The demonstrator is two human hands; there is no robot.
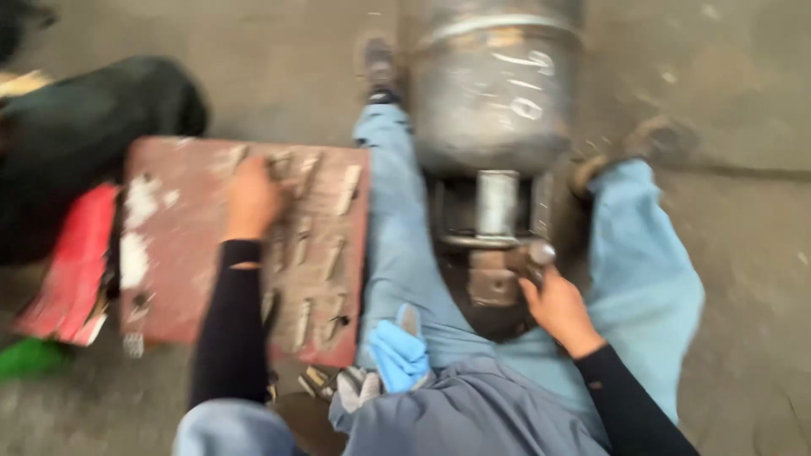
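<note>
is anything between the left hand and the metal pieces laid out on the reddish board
Nothing visible. The left hand is already on the reddish board, its fingers among the small metal pieces. Blur hides whether it grips one. The right hand is at the grey machine.

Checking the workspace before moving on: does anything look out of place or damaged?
The reddish board has patchy white marks where its coating looks worn. A blue glove lies loose on the lap. The blur hides finer detail.
</note>
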